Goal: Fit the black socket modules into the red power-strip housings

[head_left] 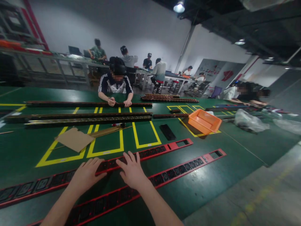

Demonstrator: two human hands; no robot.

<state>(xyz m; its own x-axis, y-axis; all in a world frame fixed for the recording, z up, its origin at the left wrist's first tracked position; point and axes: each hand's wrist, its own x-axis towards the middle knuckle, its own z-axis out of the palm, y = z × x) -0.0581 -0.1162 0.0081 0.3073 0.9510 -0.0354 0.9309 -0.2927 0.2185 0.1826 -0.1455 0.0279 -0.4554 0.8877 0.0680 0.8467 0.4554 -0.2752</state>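
Two long red strips with black sockets lie slantwise on the green table. My left hand (88, 174) rests on the farther red strip (174, 146), its fingers apart and the thumb stretched toward the right. Beside it, my right hand (131, 171) touches the same strip with spread fingers, palm down. Neither hand is closed round anything. The nearer red strip (183, 169) runs below both hands, and my right forearm crosses over it. Part of the farther strip is hidden under my hands.
Brown cardboard (74, 139), a black phone (167, 132) and an orange bin (204, 121) lie beyond the strips. Dark long bars (89, 119) stretch across the table. A person (116, 83) works opposite. Plastic bags (250, 121) are at the right.
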